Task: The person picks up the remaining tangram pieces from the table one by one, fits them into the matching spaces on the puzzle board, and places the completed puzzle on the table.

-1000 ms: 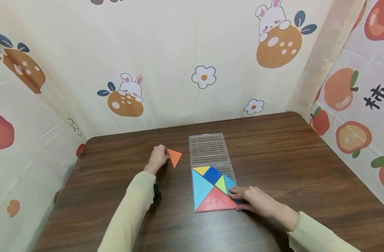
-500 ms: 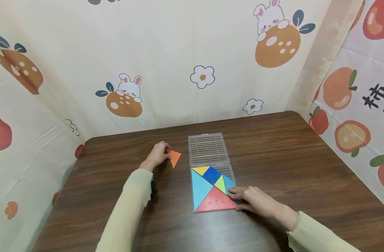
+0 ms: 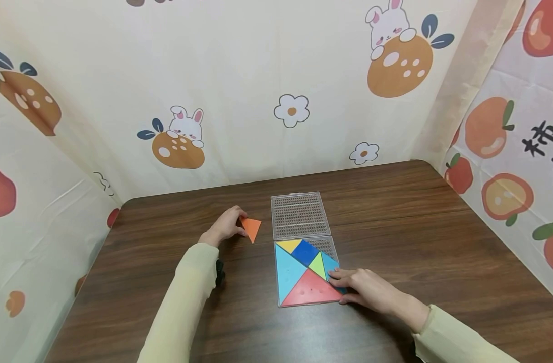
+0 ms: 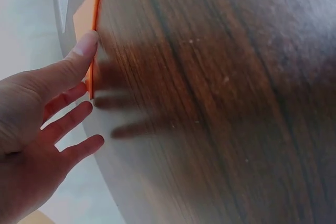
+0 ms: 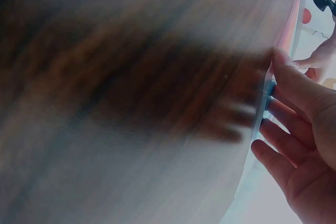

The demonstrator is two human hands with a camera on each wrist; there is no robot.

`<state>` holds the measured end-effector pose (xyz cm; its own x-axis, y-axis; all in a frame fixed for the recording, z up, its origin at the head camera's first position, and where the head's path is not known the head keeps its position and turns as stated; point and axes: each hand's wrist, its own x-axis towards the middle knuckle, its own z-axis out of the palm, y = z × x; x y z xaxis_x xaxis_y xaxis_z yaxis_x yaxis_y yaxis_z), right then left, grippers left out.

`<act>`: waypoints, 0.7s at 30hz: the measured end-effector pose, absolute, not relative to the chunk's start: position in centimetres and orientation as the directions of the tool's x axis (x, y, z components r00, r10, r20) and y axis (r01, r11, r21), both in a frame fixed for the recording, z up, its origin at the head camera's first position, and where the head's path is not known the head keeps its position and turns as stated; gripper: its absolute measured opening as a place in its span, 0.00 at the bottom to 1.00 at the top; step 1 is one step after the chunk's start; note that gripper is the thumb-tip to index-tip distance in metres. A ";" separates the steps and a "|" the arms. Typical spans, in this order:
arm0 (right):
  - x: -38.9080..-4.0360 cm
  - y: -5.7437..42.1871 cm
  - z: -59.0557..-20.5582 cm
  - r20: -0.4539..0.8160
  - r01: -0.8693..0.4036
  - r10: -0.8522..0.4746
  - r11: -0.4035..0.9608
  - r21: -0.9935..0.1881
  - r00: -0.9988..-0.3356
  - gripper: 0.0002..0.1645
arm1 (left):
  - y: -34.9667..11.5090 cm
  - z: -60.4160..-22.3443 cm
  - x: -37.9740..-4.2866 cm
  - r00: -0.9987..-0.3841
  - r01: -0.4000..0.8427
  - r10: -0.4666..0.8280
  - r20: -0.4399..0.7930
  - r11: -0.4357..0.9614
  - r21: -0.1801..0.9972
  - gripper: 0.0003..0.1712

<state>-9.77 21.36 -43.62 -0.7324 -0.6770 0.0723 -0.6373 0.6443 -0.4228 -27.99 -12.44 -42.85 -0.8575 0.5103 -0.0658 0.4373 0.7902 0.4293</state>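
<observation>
In the head view, my left hand [image 3: 225, 227] pinches an orange triangle tangram piece [image 3: 251, 229] left of the puzzle tray. Its thumb lies along the edge of the orange piece [image 4: 90, 19] in the left wrist view, with the other fingers spread. My right hand [image 3: 367, 289] rests at the near right side of the clear tray [image 3: 279, 282]. Fairly straight fingers lie on a blue piece [image 3: 331, 267], while the thumb touches the tray's corner by the large red triangle [image 3: 310, 291]. A light blue triangle [image 3: 289, 272], yellow [image 3: 289, 245], dark blue [image 3: 306, 252] and green [image 3: 318, 265] pieces lie in the tray.
The tray's hinged lid [image 3: 301, 217] lies flat behind it, with a see-through grid pattern. A bare tray corner [image 3: 327, 247] shows at its far right. All stands on a dark wooden table [image 3: 394, 217], with printed curtains [image 3: 240, 101] behind and at both sides.
My left hand has shifted slightly left, and the orange triangle has turned a little in its fingers. My right hand and the tray keep their places.
</observation>
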 end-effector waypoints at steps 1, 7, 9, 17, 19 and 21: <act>-9.8 21.4 -43.6 0.072 -0.637 -0.677 0.645 -0.422 -0.733 0.25 | -12.4 -42.9 -28.0 -0.859 0.434 0.508 -0.068 0.791 0.431 0.26; -9.7 21.4 -43.5 0.067 -0.632 -0.673 0.651 -0.421 -0.737 0.24 | -12.3 -43.0 -28.0 -0.874 0.399 0.480 -0.081 0.801 0.447 0.24; -9.7 21.3 -43.5 0.066 -0.630 -0.671 0.652 -0.421 -0.738 0.24 | -12.3 -43.1 -28.0 -0.878 0.386 0.471 -0.086 0.801 0.457 0.23; -9.7 21.3 -43.6 0.069 -0.630 -0.670 0.652 -0.422 -0.739 0.24 | -12.2 -43.1 -27.9 -0.885 0.346 0.455 -0.094 0.780 0.521 0.17; -9.7 21.3 -43.7 0.068 -0.629 -0.669 0.653 -0.422 -0.740 0.24 | -12.1 -43.0 -27.9 -0.885 0.347 0.456 -0.089 0.777 0.525 0.16; -9.7 21.3 -43.6 0.067 -0.629 -0.669 0.653 -0.422 -0.740 0.24 | -12.1 -42.9 -27.8 -0.888 0.336 0.450 -0.094 0.776 0.534 0.14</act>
